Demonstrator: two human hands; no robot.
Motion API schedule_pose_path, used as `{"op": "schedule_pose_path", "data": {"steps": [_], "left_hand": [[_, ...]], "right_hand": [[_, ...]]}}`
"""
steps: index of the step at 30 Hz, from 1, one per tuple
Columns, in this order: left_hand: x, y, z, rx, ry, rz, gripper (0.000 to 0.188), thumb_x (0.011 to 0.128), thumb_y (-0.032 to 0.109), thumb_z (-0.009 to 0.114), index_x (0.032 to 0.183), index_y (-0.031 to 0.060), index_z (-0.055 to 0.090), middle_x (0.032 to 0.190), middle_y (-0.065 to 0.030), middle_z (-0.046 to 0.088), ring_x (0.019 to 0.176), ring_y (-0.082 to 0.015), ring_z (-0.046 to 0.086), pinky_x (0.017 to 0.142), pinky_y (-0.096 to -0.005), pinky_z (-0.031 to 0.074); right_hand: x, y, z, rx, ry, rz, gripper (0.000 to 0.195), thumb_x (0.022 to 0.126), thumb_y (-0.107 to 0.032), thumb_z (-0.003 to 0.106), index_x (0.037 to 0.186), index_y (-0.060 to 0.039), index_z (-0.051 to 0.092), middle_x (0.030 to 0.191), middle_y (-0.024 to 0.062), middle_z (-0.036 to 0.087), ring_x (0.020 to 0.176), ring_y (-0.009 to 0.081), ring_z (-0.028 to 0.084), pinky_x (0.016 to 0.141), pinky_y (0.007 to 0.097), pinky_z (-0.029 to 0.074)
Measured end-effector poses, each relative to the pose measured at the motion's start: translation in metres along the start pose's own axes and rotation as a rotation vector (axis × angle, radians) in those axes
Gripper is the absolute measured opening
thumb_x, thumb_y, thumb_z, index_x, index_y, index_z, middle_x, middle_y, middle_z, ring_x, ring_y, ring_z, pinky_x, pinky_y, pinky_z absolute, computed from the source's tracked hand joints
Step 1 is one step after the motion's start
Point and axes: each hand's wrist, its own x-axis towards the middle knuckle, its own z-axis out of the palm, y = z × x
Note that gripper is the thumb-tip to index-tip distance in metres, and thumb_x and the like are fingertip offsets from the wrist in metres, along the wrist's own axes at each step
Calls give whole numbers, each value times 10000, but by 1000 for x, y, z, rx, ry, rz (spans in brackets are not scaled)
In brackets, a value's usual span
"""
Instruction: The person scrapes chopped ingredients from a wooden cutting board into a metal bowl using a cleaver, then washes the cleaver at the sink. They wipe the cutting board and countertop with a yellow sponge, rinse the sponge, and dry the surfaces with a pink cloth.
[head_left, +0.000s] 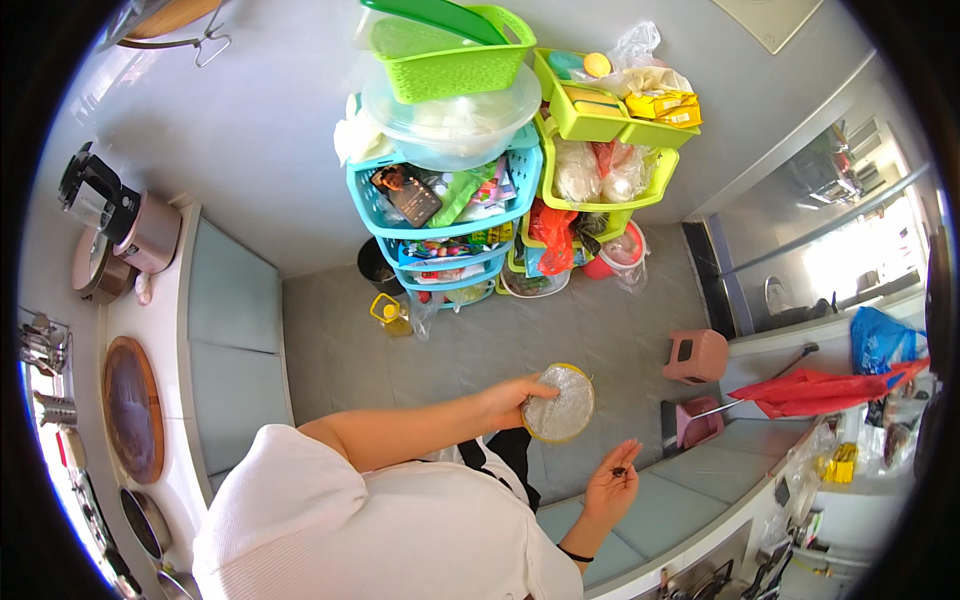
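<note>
My left hand (516, 400) grips the near edge of a round, silvery disc with a yellow rim (559, 403), thumb on top, out in front of my body. Palm up, my right hand (613, 484) lies below and to the right of the disc, apart from it. A small dark object (619, 472) rests on that palm, its kind too small to tell, and the fingers are stretched out. A black band circles the right wrist.
Stacked blue baskets (444, 217) and green baskets (607, 196) stand against the wall, a yellow-capped oil bottle (393, 319) near them. Pink stools (697, 356) and a red umbrella (817, 391) are at the right. Counters with cabinets (234, 292) flank both sides.
</note>
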Motion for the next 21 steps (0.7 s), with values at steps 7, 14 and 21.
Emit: {"op": "schedule_pose_path", "data": {"steps": [7, 14, 21], "left_hand": [[110, 6, 75, -96, 66, 149, 400, 876, 60, 605, 1263, 42, 503, 1191, -111, 611, 1105, -250, 596, 992, -453, 461], [195, 2, 130, -107, 93, 208, 369, 878, 87, 605, 1229, 8, 521, 1177, -125, 617, 1090, -260, 605, 996, -422, 455], [253, 50, 149, -158, 165, 325, 346, 875, 65, 596, 1210, 35, 514, 1168, -101, 613, 1091, -249, 596, 1005, -440, 445]], "right_hand": [[120, -110, 69, -211, -205, 148, 439, 934, -51, 347, 1357, 47, 412, 1402, 198, 444, 1326, 305, 403, 1128, 437, 328], [268, -168, 154, -268, -161, 315, 425, 936, -67, 380, 1336, 74, 422, 1365, 221, 472, 1293, 321, 436, 1122, 437, 334], [456, -152, 195, -639, -108, 281, 448, 950, -130, 397, 1337, 97, 389, 1337, 241, 467, 1250, 327, 468, 1075, 424, 404]]}}
